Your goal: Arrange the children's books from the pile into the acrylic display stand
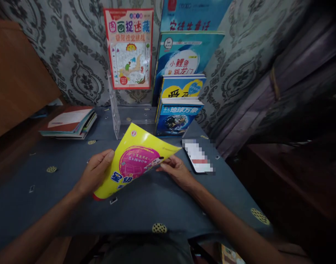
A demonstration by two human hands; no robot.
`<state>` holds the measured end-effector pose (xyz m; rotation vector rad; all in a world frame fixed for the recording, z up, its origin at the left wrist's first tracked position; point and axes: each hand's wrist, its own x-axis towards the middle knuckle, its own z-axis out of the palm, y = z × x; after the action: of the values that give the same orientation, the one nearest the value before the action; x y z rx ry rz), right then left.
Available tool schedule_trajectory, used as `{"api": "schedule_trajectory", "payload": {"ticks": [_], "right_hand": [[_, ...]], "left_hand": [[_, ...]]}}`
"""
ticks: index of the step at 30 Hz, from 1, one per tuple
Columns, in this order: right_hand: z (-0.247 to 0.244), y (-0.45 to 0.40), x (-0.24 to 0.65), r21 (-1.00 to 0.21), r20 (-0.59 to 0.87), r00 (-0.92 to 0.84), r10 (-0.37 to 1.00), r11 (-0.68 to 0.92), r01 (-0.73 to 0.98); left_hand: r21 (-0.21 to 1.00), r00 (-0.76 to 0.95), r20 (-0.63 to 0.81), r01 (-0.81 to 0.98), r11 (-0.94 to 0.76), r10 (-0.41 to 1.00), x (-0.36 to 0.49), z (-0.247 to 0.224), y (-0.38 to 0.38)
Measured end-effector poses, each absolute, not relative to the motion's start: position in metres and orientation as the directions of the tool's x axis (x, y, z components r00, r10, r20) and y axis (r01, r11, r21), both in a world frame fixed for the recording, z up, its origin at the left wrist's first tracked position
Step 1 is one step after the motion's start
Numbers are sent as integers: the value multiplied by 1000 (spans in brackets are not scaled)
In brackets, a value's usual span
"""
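Note:
A thin yellow book (140, 141) with a pink oval on its cover is tilted above the table, its far right corner bent over. My left hand (98, 168) grips its left edge, thumb on the cover and fingers underneath. At the book's right edge, my right hand (177, 170) is closed with curled fingers; the cover hides part of them. In front of the book, a clear acrylic stand (115, 113) bears a red-bordered picture book (131, 51) on its left side. Its right side holds a blue earth book (173, 121) before a yellow-and-blue book (168, 88) and taller blue-green books (190, 47).
A phone (198, 156) with a blurred screen lies right of my right hand. A stack of books (70, 123) lies at the table's back left. The dark cloth-covered table (60, 198) meets a patterned curtain (85, 73) behind. A brown wooden panel (16, 73) stands left.

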<state>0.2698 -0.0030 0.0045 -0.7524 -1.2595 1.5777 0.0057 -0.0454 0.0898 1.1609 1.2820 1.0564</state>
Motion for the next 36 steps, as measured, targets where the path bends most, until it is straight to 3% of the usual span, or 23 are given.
{"api": "schedule_trajectory", "payload": {"ticks": [5, 8, 11, 14, 17, 19, 22, 25, 28, 30, 33, 36], "right_hand": [[20, -5, 258, -965, 86, -344, 935, -7, -261], [31, -5, 259, -972, 47, -333, 942, -34, -233], [35, -3, 261, -975, -58, -345, 937, -127, -181], [27, 3, 260, -972, -170, -328, 929, -213, -99], [14, 10, 259, -972, -225, -315, 922, -234, 7], [8, 14, 260, -972, -235, -317, 919, -219, 86], [10, 18, 267, -949, -271, -334, 903, -193, 250], [21, 17, 273, -814, -204, -285, 936, 0, 581], [33, 16, 261, -499, 19, -235, 972, 213, 840], [36, 15, 239, -434, 92, -309, 946, 318, 843], [34, 20, 196, -463, 195, -598, 778, 610, 643], [23, 30, 165, -461, 156, -745, 649, 715, 526]], "left_hand": [[942, -100, -216, -284, 180, 971, 18, 87, -41], [905, -123, -301, -350, 243, 946, 13, 77, -38], [901, -80, -348, -303, 310, 934, 2, 61, -36], [917, 12, -379, -133, 377, 925, -13, 44, -34], [914, 117, -384, 190, 358, 916, -28, 34, -29], [875, 160, -303, 438, 208, 939, -36, 32, -25], [688, 191, -80, 721, -84, 978, -41, 36, -18], [474, 237, 133, 838, -272, 962, -38, 37, -9], [389, 330, 247, 827, -405, 911, -35, 26, 1], [363, 367, 260, 820, -442, 893, -36, 14, 6], [339, 375, 259, 828, -447, 890, -39, -2, 10], [339, 382, 282, 819, -463, 880, -43, -10, 11]]}}
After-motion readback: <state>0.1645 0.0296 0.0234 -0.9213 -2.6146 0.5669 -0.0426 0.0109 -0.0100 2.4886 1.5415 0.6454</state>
